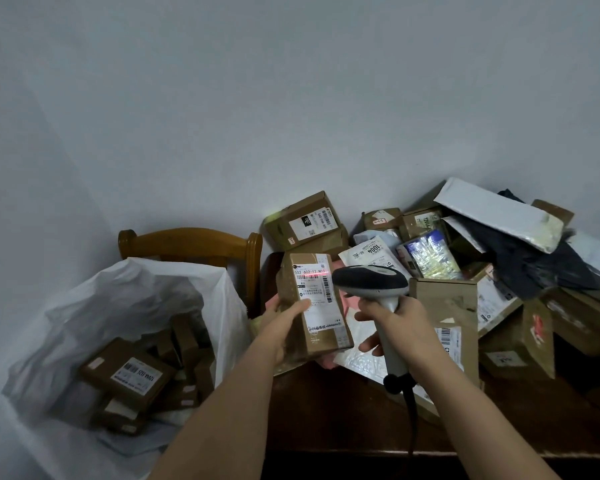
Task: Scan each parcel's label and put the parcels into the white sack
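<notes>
My left hand [284, 320] grips the brown parcel [312, 306], my right hand [399, 323] grips the scanner [371, 282]; I should keep both steady so the red line [310, 272] crosses the barcode

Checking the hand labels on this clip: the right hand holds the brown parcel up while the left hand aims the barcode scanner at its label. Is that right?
The hands are swapped. The head view shows the left hand holding the brown parcel up while the right hand aims the barcode scanner at its label.

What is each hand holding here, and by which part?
Left hand grips the brown parcel by its lower left side; right hand grips the scanner by its handle.
</notes>
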